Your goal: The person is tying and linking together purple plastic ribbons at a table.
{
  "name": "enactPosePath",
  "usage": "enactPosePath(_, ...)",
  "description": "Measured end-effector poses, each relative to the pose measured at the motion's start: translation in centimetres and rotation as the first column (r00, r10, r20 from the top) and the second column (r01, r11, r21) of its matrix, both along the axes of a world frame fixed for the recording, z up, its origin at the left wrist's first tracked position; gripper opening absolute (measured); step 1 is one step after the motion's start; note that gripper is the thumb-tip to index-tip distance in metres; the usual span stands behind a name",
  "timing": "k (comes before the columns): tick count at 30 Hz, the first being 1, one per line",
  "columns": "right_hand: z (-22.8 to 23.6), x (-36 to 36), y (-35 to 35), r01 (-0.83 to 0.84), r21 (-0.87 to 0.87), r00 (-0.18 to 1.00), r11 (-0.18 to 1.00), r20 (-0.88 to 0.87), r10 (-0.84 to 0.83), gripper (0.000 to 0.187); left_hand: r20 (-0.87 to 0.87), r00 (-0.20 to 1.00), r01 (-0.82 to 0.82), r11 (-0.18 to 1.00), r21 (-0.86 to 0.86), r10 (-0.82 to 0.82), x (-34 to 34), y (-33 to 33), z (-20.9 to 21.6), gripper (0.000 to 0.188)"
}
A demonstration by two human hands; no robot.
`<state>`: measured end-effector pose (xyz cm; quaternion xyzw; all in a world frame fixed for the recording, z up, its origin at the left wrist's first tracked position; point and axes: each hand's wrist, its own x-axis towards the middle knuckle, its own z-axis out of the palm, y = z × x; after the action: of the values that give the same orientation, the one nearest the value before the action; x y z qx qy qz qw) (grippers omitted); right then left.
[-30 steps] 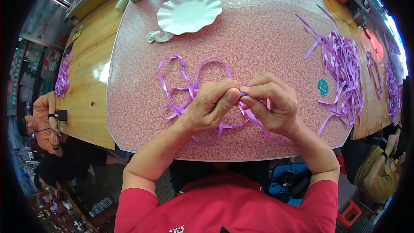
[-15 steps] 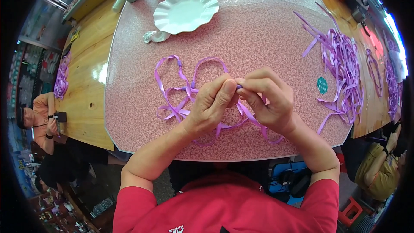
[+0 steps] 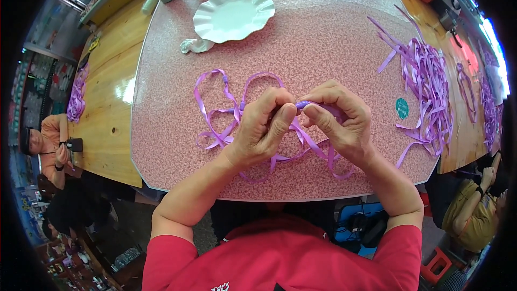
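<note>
Above the table in front of me, both hands meet at a small purple tube-like piece (image 3: pixel 303 105) on a purple ribbon. My left hand (image 3: pixel 264 129) is closed, its thumb and fingers pinching the left end of the piece. The right end is pinched between thumb and forefinger of my right hand (image 3: pixel 344 121). Loops of purple ribbon (image 3: pixel 218 139) lie on the table under and left of my hands, with small darker purple pieces on them. My fingers hide part of the held piece and the ribbon at its ends.
A pile of purple ribbons (image 3: pixel 428 83) lies at the right on the pink table (image 3: pixel 323 37), beside a round green sticker (image 3: pixel 402 108). A white scalloped plate (image 3: pixel 234 15) and crumpled white tissue (image 3: pixel 197 46) are at the far left. People sit at both sides.
My hands have moved slightly apart, and my right hand has shifted a little right. More of the purple piece shows between my fingers.
</note>
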<state>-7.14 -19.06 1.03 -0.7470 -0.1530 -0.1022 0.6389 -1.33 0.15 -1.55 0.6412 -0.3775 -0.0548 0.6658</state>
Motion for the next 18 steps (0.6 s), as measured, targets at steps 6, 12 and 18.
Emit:
enactPosePath(6,-0.46,0.04,-0.15,-0.013,0.035,0.998,0.999,-0.058,0.015,0.016,0.101,0.993,-0.059,0.998,0.023,0.056,0.12,-0.22,-0.02,0.010)
enactPosePath(12,-0.37,0.16,0.13,-0.053,0.134,0.995,0.990,-0.072,0.063,0.018,0.003,1.000,-0.009,0.999,-0.036,0.009,0.14,-0.40,-0.22,0.015)
enactPosePath(18,-0.32,0.13,0.14,-0.051,0.184,0.993,0.982,-0.099,0.070,0.019,-0.055,0.998,-0.045,0.997,-0.060,0.042,-0.10,-0.57,0.00,0.017)
